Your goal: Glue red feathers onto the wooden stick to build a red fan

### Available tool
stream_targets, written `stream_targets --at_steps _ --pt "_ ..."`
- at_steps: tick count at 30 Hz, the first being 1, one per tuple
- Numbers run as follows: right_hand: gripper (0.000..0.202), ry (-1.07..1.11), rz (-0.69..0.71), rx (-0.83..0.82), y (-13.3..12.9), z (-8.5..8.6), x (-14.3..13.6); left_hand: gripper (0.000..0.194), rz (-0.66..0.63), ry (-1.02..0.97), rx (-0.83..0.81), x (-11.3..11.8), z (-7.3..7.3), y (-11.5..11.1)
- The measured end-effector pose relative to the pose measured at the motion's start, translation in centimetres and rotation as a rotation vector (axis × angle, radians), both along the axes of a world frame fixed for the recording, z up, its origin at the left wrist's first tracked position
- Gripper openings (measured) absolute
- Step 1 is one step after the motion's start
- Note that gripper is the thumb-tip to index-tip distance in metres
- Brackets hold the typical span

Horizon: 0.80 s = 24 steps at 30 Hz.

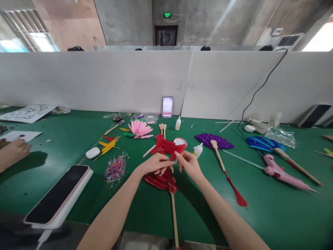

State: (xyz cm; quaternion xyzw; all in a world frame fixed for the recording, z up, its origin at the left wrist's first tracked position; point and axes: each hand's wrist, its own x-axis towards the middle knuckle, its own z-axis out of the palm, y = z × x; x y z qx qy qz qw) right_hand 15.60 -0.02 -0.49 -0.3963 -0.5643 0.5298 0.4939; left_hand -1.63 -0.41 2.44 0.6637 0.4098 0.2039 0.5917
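Both my hands meet over a red feather fan (pixel 161 181) with a pale wooden handle, which lies toward the table's front edge. My right hand (pixel 189 163) is closed in a pinch on a red feather (pixel 172 157). Beside it, my left hand (pixel 158 163) has its fingers bent together above the fan; what they hold, if anything, is hidden. Just beyond my hands lie a pile of red feathers (pixel 162 144) and a round white-lidded container (pixel 180 141). A small glue bottle (pixel 198 150) stands tilted beyond my right hand.
A pink glue gun (pixel 283 173), purple fan (pixel 214 140) and blue fan (pixel 265 143) lie right. Left are a phone (pixel 58 194), earbud case (pixel 93 152), confetti heap (pixel 116 168), yellow feathers (pixel 108 146) and pink feathers (pixel 140 128). Another person's hand (pixel 15 152) rests far left.
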Motion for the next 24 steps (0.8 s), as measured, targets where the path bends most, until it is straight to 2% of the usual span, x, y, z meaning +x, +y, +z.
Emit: stream_targets --at_steps 3,6,17,24 --pt "0.035 0.002 -0.009 -0.046 0.1 -0.1 0.0 0.045 -0.041 0.014 0.004 -0.1 0.0 0.0" --pt "0.037 0.002 -0.009 -0.036 0.1 0.0 0.0 0.046 -0.013 -0.002 0.009 0.0 -0.2 0.1" --pt "0.044 -0.033 -0.095 -0.024 0.0 0.5 -0.1 0.038 0.283 -0.162 0.098 1.3 -2.0 0.4" --pt "0.044 0.011 -0.098 -0.059 0.2 0.1 -0.3 0.038 0.495 -0.170 0.208 2.7 -2.0 -0.4"
